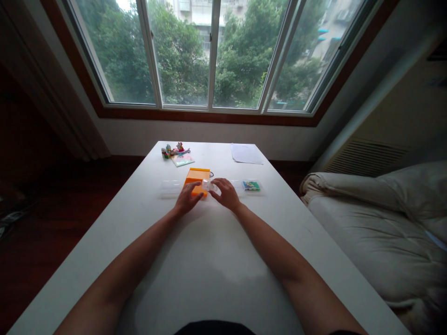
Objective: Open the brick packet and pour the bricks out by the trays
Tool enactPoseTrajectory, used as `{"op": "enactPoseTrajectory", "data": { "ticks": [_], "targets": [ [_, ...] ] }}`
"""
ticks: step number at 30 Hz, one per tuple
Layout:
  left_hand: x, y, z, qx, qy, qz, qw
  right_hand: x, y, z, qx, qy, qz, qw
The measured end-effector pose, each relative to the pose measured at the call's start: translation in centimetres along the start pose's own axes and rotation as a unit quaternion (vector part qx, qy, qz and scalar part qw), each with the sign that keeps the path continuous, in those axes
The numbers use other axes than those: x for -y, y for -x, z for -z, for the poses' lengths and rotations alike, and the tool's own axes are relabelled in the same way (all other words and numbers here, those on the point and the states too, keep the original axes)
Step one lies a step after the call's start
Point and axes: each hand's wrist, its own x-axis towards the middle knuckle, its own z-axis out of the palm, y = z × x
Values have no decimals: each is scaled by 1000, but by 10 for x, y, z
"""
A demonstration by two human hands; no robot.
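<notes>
We are facing a 4-panel sliding window (211, 60) framing green trees, with a cream sofa (352, 232) sitting to the right and dark reddish flooring (59, 209) showing on the left. A white worktop (213, 260) is stretching out before us, and we are extending both arms over it.

Near the middle of its far half, an orange box (199, 173) is standing, a dark loop (211, 174) showing at its right side. Our left hand (188, 199) is bending round the box's near left part, thumb and fingers apart; we are not managing to tell whether it is gripping the box or only touching it. Our right hand (225, 193) is pinching a clear plastic piece (206, 184) in front of the box's right side; its exact shape is blurring.

To the left of the box, a clear plastic tray (169, 188) is lying. On the right, another transparent container (262, 187) is holding green, blue and yellow pieces (251, 186). Farther back, small toy figures (166, 151) and a pastel card (183, 160) are occupying the left corner, while white paper sheets (246, 154) are lying on the right.
</notes>
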Motion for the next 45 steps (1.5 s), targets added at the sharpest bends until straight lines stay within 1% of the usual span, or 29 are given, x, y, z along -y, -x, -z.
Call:
{"op": "enactPoseTrajectory", "data": {
  "ticks": [3, 5, 7, 9, 13, 16, 19, 24, 29, 32, 36, 40, 43, 45],
  "targets": [
    [0, 1, -3, -16, 80, 19, 997, 11, 0, -1, 0, -31, 17, 999],
    [0, 1, -5, -25, 147, 37, 988, 15, -1, -1, -18, -54, 47, 997],
    [1, 0, -7, -27, 223, 48, 973, 17, -1, -1, -45, -75, 76, 993],
    [0, -2, -8, -23, 297, 56, 953, 18, -1, -1, -67, -89, 90, 990],
    [-2, -5, -5, -2, 430, 85, 899, 18, -1, 2, -100, -97, 79, 987],
    [-3, -5, -3, -4, 493, 112, 863, 17, 0, 2, -117, -91, 67, 987],
    [-4, -4, -3, 2, 515, 131, 847, 15, 0, 2, -123, -82, 69, 987],
    [1, -4, -6, 5, 525, 157, 837, 15, 0, 0, -133, -77, 71, 986],
    [5, -4, -6, 9, 529, 172, 831, 18, -1, 1, -142, -83, 69, 984],
    [4, -3, -6, 12, 533, 172, 828, 19, -2, 0, -157, -94, 50, 982],
    [-2, -3, -6, 21, 519, 170, 837, 20, -2, -1, -177, -104, 20, 978],
    [-5, -3, -5, 34, 510, 170, 842, 21, -3, -2, -174, -110, 14, 978],
    [-5, -2, -4, 35, 519, 176, 836, 23, -2, -2, -172, -117, 18, 978],
    [-4, -1, -3, 38, 532, 184, 826, 24, -2, -2, -168, -120, 22, 978]
  ]
}}
